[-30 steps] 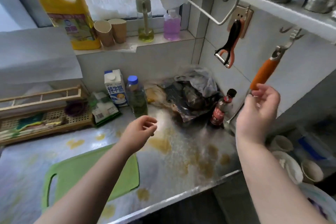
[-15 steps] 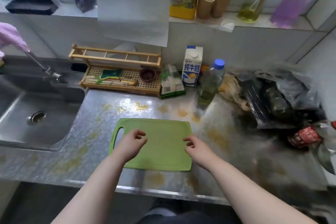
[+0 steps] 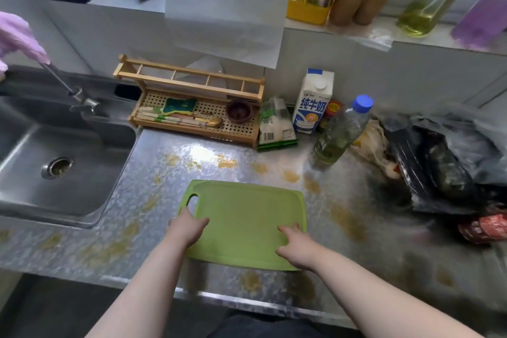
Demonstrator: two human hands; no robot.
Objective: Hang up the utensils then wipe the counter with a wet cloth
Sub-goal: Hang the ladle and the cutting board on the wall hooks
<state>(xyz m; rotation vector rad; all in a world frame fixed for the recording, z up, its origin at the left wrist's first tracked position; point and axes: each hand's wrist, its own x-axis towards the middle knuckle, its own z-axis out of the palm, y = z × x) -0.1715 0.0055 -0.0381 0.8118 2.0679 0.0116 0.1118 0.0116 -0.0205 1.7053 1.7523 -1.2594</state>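
A green cutting board with a handle hole lies flat on the stained steel counter, near its front edge. My left hand rests on the board's left edge just below the hole, fingers laid over the top. Fingers loosely bent, my right hand touches the board's front right corner. Yellow-brown spots cover the counter around the board. A pink cloth-like thing hangs over the tap at the far left. The wall hooks and hung utensils are out of view.
A steel sink lies to the left. Behind the board stand a wooden rack with sponge, chopsticks and spoon, a milk carton and an oil bottle. Dark plastic bags and a red-labelled bottle crowd the right.
The view swung from the right wall, where my right hand was at an orange-handled utensil on a hook, down to the counter. Both hands have come down onto the green board.
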